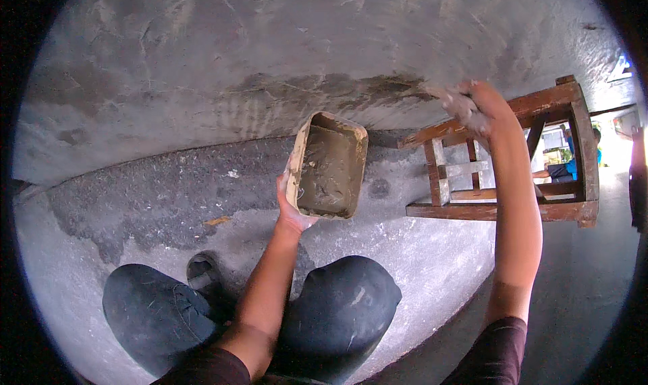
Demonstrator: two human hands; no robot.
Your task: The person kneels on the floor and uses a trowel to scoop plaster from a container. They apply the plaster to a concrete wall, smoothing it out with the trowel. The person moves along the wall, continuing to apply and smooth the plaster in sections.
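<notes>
My left hand (290, 203) grips the side of a rectangular beige tub (327, 162) holding wet grey-brown mortar, held out over the floor. Up against the grey wall (236, 34), my right hand (479, 112) is closed round a plaster-smeared tool, probably a thin spreading blade; its exact shape is unclear. The tool points left toward a dark, wet-looking patch of mortar (391, 88) along the wall's lower part.
A worn wooden stool (580, 149) stands on the right, with another person (567, 166) in blue beyond it. My bent knees (347, 297) are at the bottom over the rough concrete floor (135, 216), which has a step edge at the lower right.
</notes>
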